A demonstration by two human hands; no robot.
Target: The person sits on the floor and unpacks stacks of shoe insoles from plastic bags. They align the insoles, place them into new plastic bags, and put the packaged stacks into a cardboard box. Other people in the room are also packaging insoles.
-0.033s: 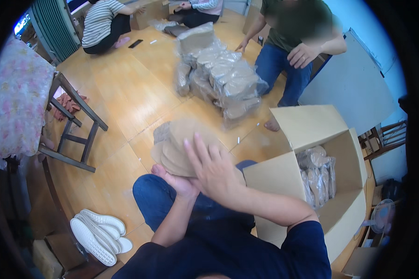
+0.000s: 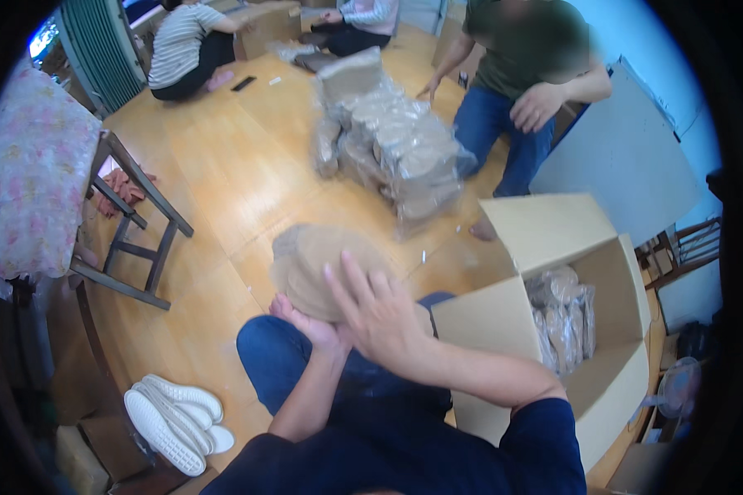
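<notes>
A fanned stack of flat, rounded brown pieces that look like insoles (image 2: 318, 252) is held above my knees, slightly blurred. My left hand (image 2: 312, 327) supports it from below at its near edge, fingers closed around the underside and partly hidden. Across the top piece lies my right hand (image 2: 380, 309), its fingers stretched out and apart, touching the surface. Just to the right stands an open cardboard box (image 2: 491, 330) with several plastic-wrapped brown bundles (image 2: 563, 318) inside. Beyond the stack, a large pile of similar clear-bagged bundles (image 2: 396, 136) rests on the wooden floor.
White shoe soles (image 2: 169, 421) lie on the floor at the lower left. A dark wooden stool (image 2: 144, 247) stands at left beside a flowered cloth (image 2: 37, 173). A person in jeans (image 2: 504, 132) kneels beyond the box; two others sit at the back near another carton (image 2: 268, 29).
The stack's layers have shifted under my right hand, so the fanned edges show less. My right hand has moved slightly down. The view has shifted a little.
</notes>
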